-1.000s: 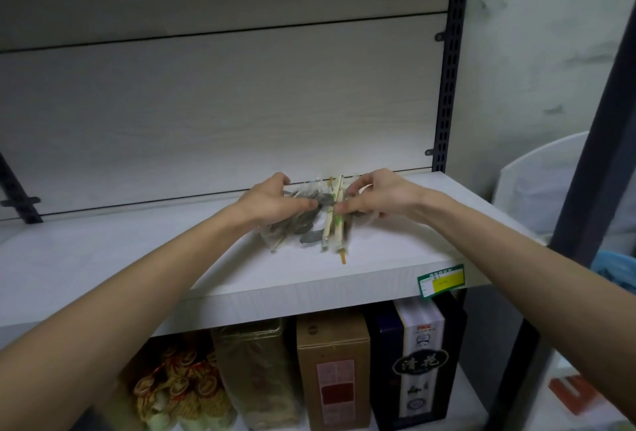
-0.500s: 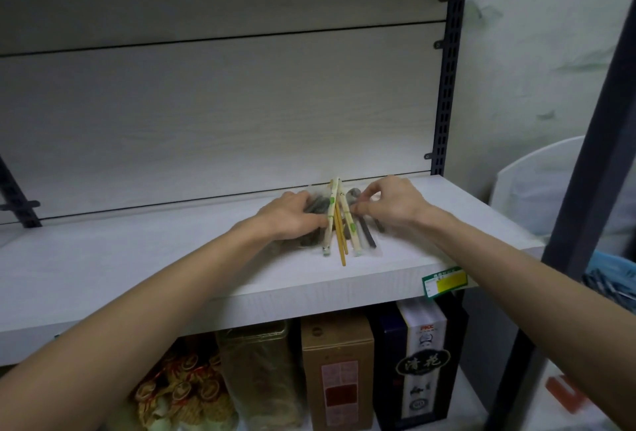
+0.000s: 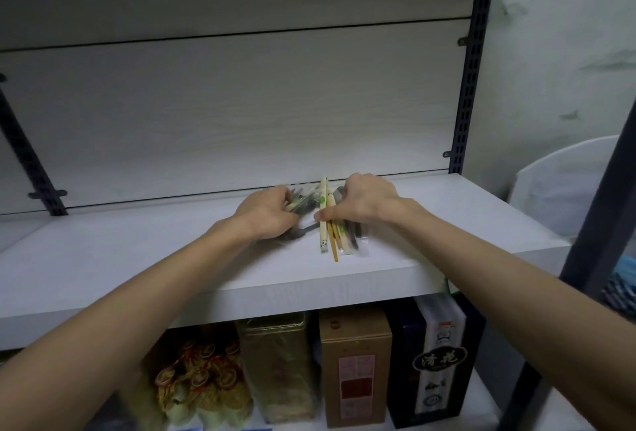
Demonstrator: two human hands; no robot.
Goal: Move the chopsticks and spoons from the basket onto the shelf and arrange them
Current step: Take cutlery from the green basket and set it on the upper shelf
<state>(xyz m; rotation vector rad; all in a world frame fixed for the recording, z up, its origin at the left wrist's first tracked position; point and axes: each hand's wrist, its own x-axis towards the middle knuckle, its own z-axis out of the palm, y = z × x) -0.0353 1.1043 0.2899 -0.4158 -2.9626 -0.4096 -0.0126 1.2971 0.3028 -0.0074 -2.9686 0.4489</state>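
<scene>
Wrapped chopsticks (image 3: 325,224) in pale sleeves with green marks lie on the white shelf (image 3: 137,258), pointing front to back, with a bare wooden pair beside them. My right hand (image 3: 364,200) pinches the chopsticks near their middle, covering wrapped dark pieces to their right. To the left, my left hand (image 3: 268,212) grips a bunch of grey spoons (image 3: 301,203) in clear wrappers; one spoon handle pokes out under the hand. The basket is not in view.
The shelf's wood-grain back panel (image 3: 241,103) rises behind the pile, with a dark slotted upright (image 3: 469,86) at the right. Below the shelf stand a brown box (image 3: 354,365), a dark box (image 3: 437,361) and packaged goods (image 3: 203,382).
The two hands have pulled the pile apart: spoons shifted left under my left hand, chopsticks stayed right under my right hand, whose thumb now pinches them lower down.
</scene>
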